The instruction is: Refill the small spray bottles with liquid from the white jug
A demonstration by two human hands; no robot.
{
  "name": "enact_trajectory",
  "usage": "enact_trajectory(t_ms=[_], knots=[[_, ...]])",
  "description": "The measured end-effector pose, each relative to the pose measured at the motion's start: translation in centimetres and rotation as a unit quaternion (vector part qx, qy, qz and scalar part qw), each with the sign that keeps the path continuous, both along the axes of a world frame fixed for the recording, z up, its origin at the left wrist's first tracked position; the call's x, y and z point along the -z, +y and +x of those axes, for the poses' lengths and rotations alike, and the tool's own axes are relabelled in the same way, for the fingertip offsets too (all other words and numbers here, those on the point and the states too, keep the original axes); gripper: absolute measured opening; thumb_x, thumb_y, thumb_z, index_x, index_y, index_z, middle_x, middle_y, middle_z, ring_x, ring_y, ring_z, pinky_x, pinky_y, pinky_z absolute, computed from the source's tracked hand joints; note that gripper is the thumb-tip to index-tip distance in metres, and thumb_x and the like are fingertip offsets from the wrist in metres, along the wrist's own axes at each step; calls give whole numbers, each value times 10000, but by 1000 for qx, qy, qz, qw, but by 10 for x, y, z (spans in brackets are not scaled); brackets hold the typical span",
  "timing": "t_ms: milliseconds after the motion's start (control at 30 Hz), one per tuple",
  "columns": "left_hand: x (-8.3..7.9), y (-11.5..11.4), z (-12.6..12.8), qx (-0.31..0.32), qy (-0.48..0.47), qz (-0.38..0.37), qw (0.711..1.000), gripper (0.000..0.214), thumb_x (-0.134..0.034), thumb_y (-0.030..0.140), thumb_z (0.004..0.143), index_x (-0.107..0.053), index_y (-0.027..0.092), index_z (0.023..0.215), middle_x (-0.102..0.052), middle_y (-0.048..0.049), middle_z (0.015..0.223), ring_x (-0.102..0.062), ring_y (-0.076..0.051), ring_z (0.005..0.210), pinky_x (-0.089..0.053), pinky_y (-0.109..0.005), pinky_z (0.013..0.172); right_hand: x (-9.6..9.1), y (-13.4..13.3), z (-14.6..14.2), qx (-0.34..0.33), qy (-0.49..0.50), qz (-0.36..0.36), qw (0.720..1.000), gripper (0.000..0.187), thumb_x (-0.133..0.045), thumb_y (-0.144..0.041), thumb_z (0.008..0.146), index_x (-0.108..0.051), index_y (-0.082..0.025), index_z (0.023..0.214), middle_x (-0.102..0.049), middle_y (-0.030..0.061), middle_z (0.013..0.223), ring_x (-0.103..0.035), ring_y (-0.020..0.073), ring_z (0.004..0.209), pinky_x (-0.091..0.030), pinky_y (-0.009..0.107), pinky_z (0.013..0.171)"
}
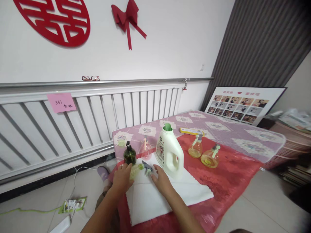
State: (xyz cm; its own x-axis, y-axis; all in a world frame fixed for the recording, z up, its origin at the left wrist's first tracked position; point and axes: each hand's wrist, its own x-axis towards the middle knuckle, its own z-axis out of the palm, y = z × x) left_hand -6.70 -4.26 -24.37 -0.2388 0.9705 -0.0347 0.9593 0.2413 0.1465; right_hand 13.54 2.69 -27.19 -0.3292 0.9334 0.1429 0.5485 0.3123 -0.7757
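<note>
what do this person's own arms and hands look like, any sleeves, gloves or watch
The left hand and right hand are ungloved. The left forearm and right forearm are bare, with no sleeve, watch or bracelet showing. Small details like rings can't be made out.

A hand could pass over the right corner of the white cloth, but the tall jug stands between the right hand and the two spray bottles

A yellowish spray bottle tilts rightward over white cloth.
</note>
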Motion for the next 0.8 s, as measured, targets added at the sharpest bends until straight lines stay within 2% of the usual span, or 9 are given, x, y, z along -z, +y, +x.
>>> enact_trajectory(t_ms=[100, 233, 400, 567, 633, 700, 800], knots=[[-1, -3, 2, 1, 0, 6, 1000, 751, -654, 289, 699, -374, 255, 1394, -485, -91, 1352, -433, -304, 1237, -371, -433, 1017, -1, 18, -20, -32, -66, 8, 997, 622, -604, -249, 728, -476, -169, 1332, -546, 142, 1332, -487, 275, 1243, -366, 396, 1039], [-1, -8, 0, 2, -4, 8, 1000, 758, -656, 287, 696, -370, 272, 1397, -464, -81, 1387, -423, -294, 1254, -370, -421, 1020, 2, 26, -39, -76, -146, -6, 986, 790, -702, -266, 637, -436, -234, 1380, -527, 111, 1359, -486, 292, 1227, -419, 390, 944], [8, -20, -11, 6, -9, 20, 1000, 762, -651, 277, 681, -381, 255, 1393, -474, -79, 1382, -432, -291, 1249, -365, -416, 1025, 10, 24, -44, -75, -211, 4, 975, 633, -602, -245, 730, -478, -287, 1349, -566, 106, 1265, -501, 299, 1156, -424, 394, 867], [26, -45, -31, -6, -57, 77, 995, 665, -595, 248, 692, -454, 203, 1341, -548, -105, 1300, -509, -281, 1179, -391, -402, 1014, 11, 24, -44, -65, -231, 18, 971, 555, -566, -232, 753, -521, -250, 1307, -585, 106, 1211, -508, 278, 1112, -423, 354, 846], [35, -58, -44, -10, -114, 129, 985, 619, -579, 308, 716, -475, 174, 1311, -563, -129, 1282, -517, -286, 1186, -395, -411, 1031, 10, 25, -45, -55, -230, 20, 971, 545, -573, -264, 762, -522, -223, 1303, -587, 117, 1205, -511, 278, 1103, -421, 354, 852], [44, -71, -55, -36, -191, 178, 965, 659, -608, 384, 693, -469, 161, 1298, -559, -147, 1292, -501, -303, 1223, -391, -436, 1057, 10, 25, -48, -38, -227, 20, 973, 536, -574, -320, 779, -520, -203, 1299, -592, 131, 1194, -514, 288, 1097, -422, 367, 852], [50, -88, -60, -127, -324, 228, 909, 790, -670, 461, 624, -418, 182, 1318, -539, -144, 1330, -517, -334, 1222, -451, -483, 1010, 10, 24, -54, -6, -217, 16, 976, 524, -573, -419, 796, -531, -207, 1274, -598, 137, 1181, -508, 313, 1105, -430, 390, 832]])
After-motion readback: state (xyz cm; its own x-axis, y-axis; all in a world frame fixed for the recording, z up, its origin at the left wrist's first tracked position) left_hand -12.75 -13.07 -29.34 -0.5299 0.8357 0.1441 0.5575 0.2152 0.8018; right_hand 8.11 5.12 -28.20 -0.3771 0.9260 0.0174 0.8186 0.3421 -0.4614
